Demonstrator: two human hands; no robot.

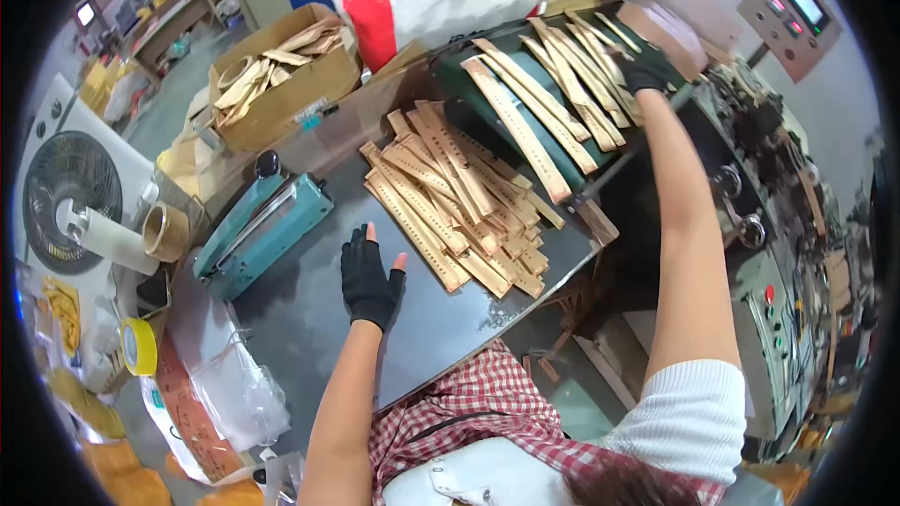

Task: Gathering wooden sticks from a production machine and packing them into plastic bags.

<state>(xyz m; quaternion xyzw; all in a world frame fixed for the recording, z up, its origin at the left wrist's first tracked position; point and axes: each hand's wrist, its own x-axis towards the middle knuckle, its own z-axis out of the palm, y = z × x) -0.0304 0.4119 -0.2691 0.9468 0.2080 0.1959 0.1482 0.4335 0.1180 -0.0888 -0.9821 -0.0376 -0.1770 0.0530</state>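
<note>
My left hand [368,276], in a black half-finger glove, lies on the grey tabletop [309,337] with fingers and thumb apart. It holds nothing. Just right of it is a loose heap of long, narrow tan packets [450,192] with small printed marks, overlapping at various angles. My right hand [649,72], gloved in black too, reaches to the far end of a dark green conveyor belt [459,84]. More of these tan packets [586,84] lie on the belt, beside and under that hand. Its fingers are too hidden to show whether they grip one.
Left of my left hand stands a teal impulse sealer [267,234]. Around it are a yellow tape roll [140,347], clear plastic bags [242,398], a fan [73,201] and a cardboard box [281,84] of tan strips. Machinery with a control panel [792,19] stands right.
</note>
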